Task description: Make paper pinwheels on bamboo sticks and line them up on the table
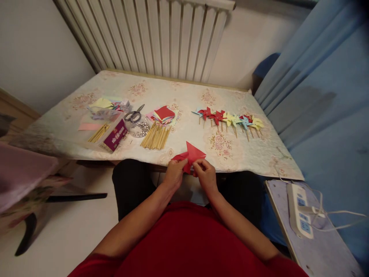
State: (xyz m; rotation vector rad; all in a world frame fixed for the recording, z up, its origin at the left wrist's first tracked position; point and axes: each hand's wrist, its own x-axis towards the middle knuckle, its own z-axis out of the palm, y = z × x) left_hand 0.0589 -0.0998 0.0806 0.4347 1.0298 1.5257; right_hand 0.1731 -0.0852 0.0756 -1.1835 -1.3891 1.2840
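A folded piece of red paper [192, 154] with pointed flaps is held at the near edge of the table [184, 96]. My left hand [174, 174] pinches its left side and my right hand [205, 174] pinches its lower right part, fingers closed on the paper. Beyond my hands lies a bundle of wooden sticks [156, 137] and a stack of coloured paper squares [163, 114] with a red sheet on top. A row of finished paper pinwheels [229, 119] on sticks lies at the right.
Scissors [134, 114] rest on a clear round container [139, 127]. A purple box [114, 136], more sticks [98, 133] and loose coloured papers [101, 104] lie at the left. A radiator [161, 36] stands behind the table. A power strip [300, 209] sits on a board at the right.
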